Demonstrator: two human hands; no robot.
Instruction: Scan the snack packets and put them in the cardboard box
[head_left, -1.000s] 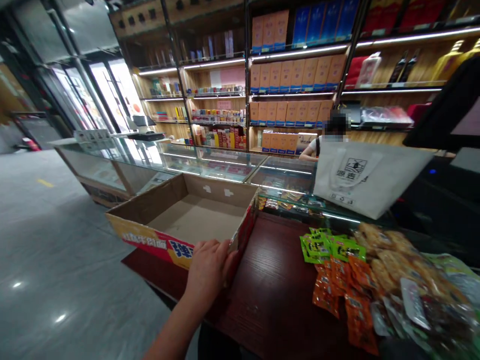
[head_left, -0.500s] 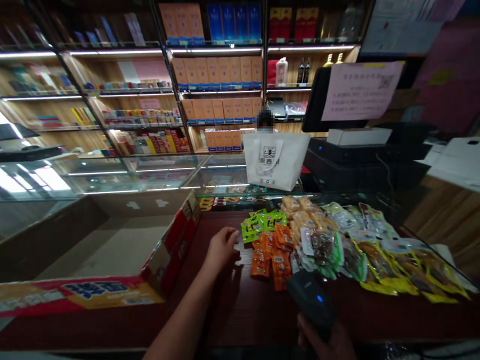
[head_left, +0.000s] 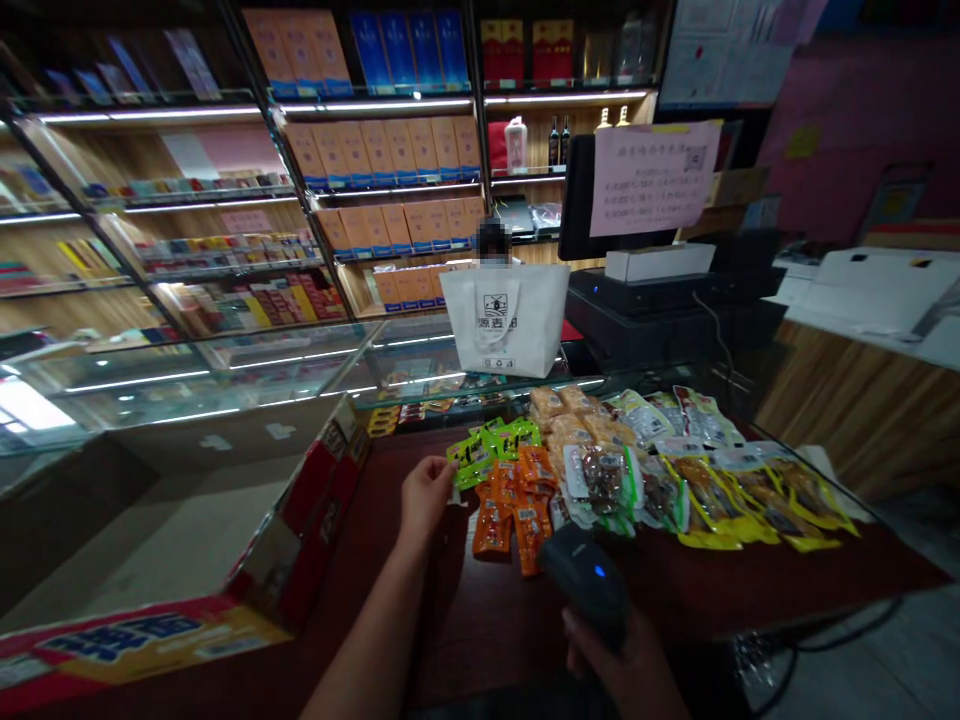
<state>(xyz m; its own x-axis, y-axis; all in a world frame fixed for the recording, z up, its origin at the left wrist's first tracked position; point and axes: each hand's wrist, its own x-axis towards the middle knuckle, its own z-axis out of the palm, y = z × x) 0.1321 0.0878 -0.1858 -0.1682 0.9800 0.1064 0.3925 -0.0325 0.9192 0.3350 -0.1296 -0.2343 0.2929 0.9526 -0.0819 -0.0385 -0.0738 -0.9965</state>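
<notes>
My left hand [head_left: 425,497] is closed in a pinch at the left edge of the green snack packets [head_left: 480,455], its fingertips on the corner of one of them. In my right hand [head_left: 626,655] is a black barcode scanner [head_left: 585,580] with a lit blue light, its head pointing toward the packets. Several orange snack packets [head_left: 493,520] lie between the two hands. Clear packs with green edges [head_left: 604,480] sit beyond the scanner, and yellow-edged packs [head_left: 705,500] spread to the right. Behind them are tan wrapped packs [head_left: 585,425] and pale silver packs [head_left: 701,415].
An open cardboard box [head_left: 300,520] stands on the left of the dark red counter [head_left: 480,640]. A white tote bag [head_left: 510,320] is on the glass case, with a person partly hidden behind it. A monitor with a pink notice [head_left: 652,180] stands at the right.
My left hand has gone from hovering with loose fingers beside the packets to pinching at the green ones. The view has turned right. The scanner stays in my right hand.
</notes>
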